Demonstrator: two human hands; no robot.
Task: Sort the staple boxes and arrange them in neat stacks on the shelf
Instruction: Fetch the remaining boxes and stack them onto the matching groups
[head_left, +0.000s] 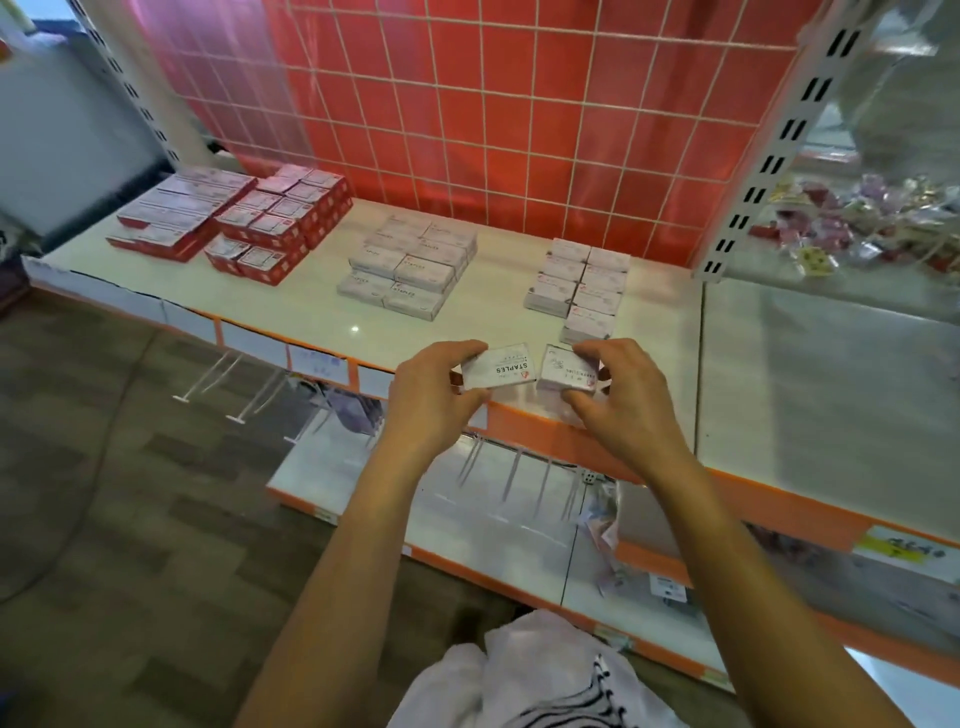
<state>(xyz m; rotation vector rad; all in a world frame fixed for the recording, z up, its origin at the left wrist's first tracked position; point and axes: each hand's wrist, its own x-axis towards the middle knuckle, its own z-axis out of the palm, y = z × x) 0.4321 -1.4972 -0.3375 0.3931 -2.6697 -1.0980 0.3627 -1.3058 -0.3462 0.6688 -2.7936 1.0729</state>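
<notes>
Fingers (460, 349) of your left hand (431, 395) pinch a staples box (498, 366); your right hand (623, 400) pinches a second box (566, 370) beside it, over the shelf (493, 317) front edge, long axes left-right, print upside down.

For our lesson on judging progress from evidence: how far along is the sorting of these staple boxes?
Done: red boxes stacked at the left, a white stack in the middle, another white group at the right of the shelf. In hand: the left hand grips a box marked STAPLES, the right hand grips a second white box, at the front edge. Left: placing these two on matching stacks.
</notes>
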